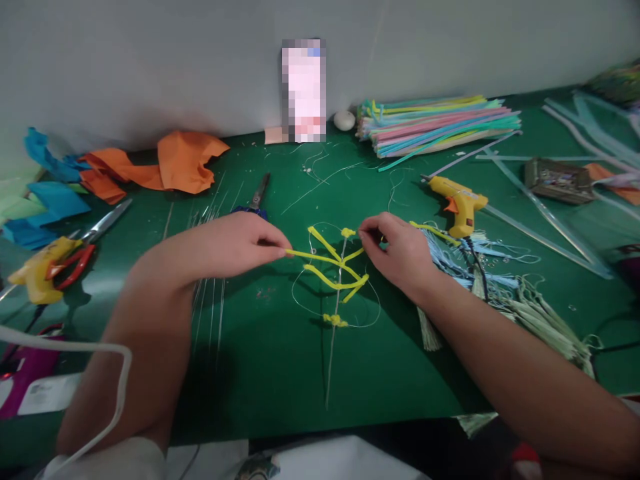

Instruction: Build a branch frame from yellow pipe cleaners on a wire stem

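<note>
My left hand [253, 243] pinches the end of a yellow pipe cleaner [316, 258] between thumb and fingers. That strip runs across a thin wire hoop [294, 301], which has a straight stem [329, 373] down its middle. More yellow pieces are bent across the stem, and yellow knots [335, 321] wrap it at top and bottom. On the hoop's upper right side, my right hand [397, 250] has its thumb and forefinger pressed together. What those fingertips grip is too small to make out; a yellow strand [354, 255] reaches toward that hand.
A yellow glue gun [457, 203] lies right, above blue and pale-green tassels [545, 313]. Another glue gun [37, 270] and red-handled scissors [80, 257] are at left. Behind are orange paper [187, 160], a blurred phone [304, 90] and a pipe-cleaner bundle [435, 127]. Thin wires [213, 293] lie near my left forearm.
</note>
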Action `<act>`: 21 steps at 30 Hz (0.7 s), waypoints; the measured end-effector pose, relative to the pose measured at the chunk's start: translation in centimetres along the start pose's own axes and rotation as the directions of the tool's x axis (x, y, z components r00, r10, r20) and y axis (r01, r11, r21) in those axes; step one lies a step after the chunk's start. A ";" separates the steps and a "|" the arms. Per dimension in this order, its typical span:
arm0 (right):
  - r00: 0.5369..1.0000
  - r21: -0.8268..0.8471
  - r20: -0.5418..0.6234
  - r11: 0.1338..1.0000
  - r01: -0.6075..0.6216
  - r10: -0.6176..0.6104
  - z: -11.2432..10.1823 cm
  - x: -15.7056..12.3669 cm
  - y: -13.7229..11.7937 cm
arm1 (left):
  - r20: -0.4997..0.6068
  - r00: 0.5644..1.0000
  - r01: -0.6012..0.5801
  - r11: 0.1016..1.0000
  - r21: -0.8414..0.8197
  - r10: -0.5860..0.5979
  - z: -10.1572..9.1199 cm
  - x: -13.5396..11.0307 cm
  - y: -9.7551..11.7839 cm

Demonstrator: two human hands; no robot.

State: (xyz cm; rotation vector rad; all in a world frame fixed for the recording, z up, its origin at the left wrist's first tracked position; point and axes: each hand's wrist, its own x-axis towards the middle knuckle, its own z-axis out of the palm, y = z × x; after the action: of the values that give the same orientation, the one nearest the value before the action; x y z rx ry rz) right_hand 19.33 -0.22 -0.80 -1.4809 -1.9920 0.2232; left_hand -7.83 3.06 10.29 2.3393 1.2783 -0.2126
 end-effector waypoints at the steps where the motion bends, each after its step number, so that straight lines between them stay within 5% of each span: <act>1: 1.000 0.004 0.008 1.000 0.003 -0.003 0.0 0.0 0.0 | 0.031 0.999 -0.024 1.000 -0.018 0.024 0.4 0.4 0.4; 6: 1.000 0.020 0.014 1.000 0.001 -0.001 -0.1 -0.1 0.0 | 0.013 0.990 -0.141 0.989 0.032 0.141 2.3 1.6 2.2; 13: 0.999 0.056 0.021 0.998 -0.029 0.027 -0.1 0.0 0.3 | -0.071 0.993 -0.069 0.965 0.254 0.090 3.1 1.5 4.0; 21: 0.998 0.093 0.048 0.994 -0.056 0.052 -0.1 -0.1 0.4 | -0.130 0.988 -0.016 0.900 0.435 0.081 2.4 1.0 2.5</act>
State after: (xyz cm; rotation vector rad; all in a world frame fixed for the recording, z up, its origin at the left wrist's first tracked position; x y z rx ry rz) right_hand 19.78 -0.22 -0.95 -1.4829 -1.9509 0.3712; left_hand -5.03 1.61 8.65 2.8059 1.3482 -0.3471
